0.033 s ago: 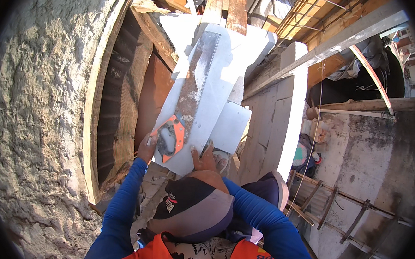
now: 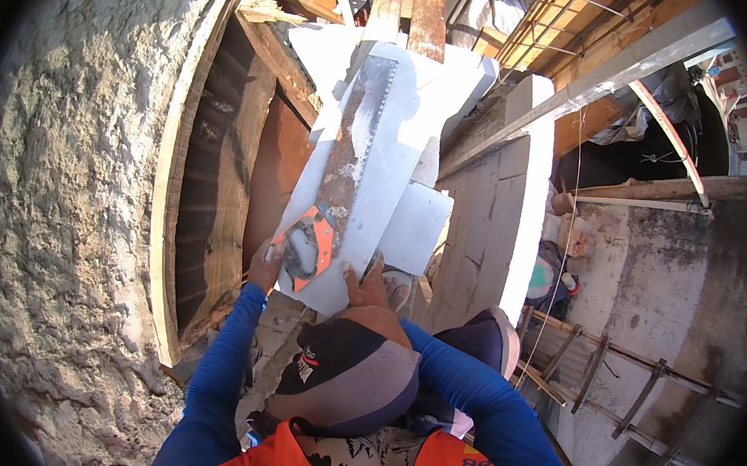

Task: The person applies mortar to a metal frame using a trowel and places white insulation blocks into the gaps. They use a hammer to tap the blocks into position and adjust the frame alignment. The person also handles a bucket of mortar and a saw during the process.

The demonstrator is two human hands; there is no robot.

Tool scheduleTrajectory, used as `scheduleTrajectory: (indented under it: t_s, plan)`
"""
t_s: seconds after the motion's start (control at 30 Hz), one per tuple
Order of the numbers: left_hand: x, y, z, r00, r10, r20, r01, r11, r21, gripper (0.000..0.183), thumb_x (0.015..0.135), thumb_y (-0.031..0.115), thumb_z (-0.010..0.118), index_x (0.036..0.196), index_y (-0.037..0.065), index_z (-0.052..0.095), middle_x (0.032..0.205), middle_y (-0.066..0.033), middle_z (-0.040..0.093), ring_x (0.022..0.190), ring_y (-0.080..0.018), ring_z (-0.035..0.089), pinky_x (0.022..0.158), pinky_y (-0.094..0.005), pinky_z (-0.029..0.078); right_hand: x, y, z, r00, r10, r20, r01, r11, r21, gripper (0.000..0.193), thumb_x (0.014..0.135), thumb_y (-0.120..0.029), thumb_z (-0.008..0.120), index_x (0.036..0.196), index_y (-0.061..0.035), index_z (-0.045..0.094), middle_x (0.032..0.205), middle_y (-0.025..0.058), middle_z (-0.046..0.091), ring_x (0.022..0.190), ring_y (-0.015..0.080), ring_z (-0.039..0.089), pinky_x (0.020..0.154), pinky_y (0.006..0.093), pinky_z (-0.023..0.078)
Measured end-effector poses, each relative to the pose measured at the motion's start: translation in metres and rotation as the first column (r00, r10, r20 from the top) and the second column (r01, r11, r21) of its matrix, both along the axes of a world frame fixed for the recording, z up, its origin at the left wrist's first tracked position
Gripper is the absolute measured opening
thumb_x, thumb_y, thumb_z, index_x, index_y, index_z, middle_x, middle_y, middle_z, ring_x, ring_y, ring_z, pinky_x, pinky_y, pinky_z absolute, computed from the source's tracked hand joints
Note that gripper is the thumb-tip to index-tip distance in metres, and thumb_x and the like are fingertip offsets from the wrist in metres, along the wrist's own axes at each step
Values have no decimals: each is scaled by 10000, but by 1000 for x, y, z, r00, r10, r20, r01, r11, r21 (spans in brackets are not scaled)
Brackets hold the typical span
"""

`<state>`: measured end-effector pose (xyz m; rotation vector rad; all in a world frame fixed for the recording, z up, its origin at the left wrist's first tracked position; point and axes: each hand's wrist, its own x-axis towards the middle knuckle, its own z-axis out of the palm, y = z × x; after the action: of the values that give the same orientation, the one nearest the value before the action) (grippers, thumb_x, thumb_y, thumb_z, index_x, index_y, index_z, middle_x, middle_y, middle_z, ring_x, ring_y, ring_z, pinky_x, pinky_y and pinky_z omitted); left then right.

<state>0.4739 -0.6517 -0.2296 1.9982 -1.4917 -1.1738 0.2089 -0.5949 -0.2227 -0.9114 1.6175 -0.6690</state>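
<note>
A long pale block (image 2: 366,219), light grey-white and flat on top, slants away in front of me. Lying flat on it is a handsaw (image 2: 351,149) with a rusty blade, its teeth to the right and its orange and grey handle near me. My left hand (image 2: 264,268) grips the block's left edge beside that handle. At the near right corner my right hand (image 2: 370,288) holds the block, thumb on top and a finger stretched along the right edge. Neither hand is on the saw. Some fingertips are hidden.
A smaller pale slab (image 2: 417,227) lies right of the block. A rough wall (image 2: 75,169) and a wooden frame (image 2: 168,193) stand at the left. Pale blocks form a wall (image 2: 487,215) on the right; beyond it, lower down, lies a wooden ladder (image 2: 591,369). A metal beam (image 2: 610,76) crosses the upper right.
</note>
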Motion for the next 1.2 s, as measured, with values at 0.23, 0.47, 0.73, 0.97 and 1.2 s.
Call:
scheduleTrajectory:
  t_s: [0.23, 0.47, 0.73, 0.97, 1.2]
  plan:
    - [-28, 1, 32, 987, 118, -112, -124, 991, -46, 504, 995, 391, 601, 1283, -21, 639, 1187, -164, 696, 1114, -240, 633, 1001, -370, 459, 0, 0, 0, 996, 41, -73, -42, 999, -6, 1017, 973, -421, 600, 1539, 127, -43, 1297, 416, 497, 1194, 527, 533, 1055, 517, 403]
    - [-36, 5, 19, 993, 119, -22, -120, 988, -93, 520, 1002, 410, 586, 1231, -52, 651, 1143, -163, 709, 1065, -212, 640, 962, -357, 473, -23, -8, 28, 988, 125, -88, -127, 992, -17, 963, 1006, -405, 555, 1547, 108, -55, 1238, 449, 500, 1102, 564, 573, 965, 526, 470]
    - [-66, -3, 11, 983, 126, -134, -137, 987, -78, 575, 1043, 442, 519, 1303, -63, 613, 1203, -157, 685, 1121, -227, 625, 1008, -344, 458, -49, -27, 30, 984, 140, -112, -142, 990, -14, 978, 1001, -423, 562, 1510, 180, -16, 1176, 484, 533, 1089, 573, 583, 973, 521, 479]
    - [-65, -24, 35, 991, -12, -136, 0, 996, -90, 516, 1025, 377, 565, 1346, -27, 575, 1255, -153, 652, 1162, -236, 605, 1006, -353, 460, -59, -37, 45, 968, 161, -192, -144, 985, 99, 1001, 953, -442, 612, 1514, 177, 61, 1208, 449, 560, 1110, 551, 604, 983, 510, 490]
    - [-77, -48, 59, 985, -61, -163, 68, 997, 39, 636, 970, 425, 655, 1418, -3, 512, 1335, -162, 603, 1245, -222, 563, 1072, -358, 424, -51, -40, 33, 957, 141, -254, -142, 990, 12, 989, 950, -436, 628, 1516, 158, 76, 1300, 470, 453, 1075, 561, 594, 959, 533, 507]
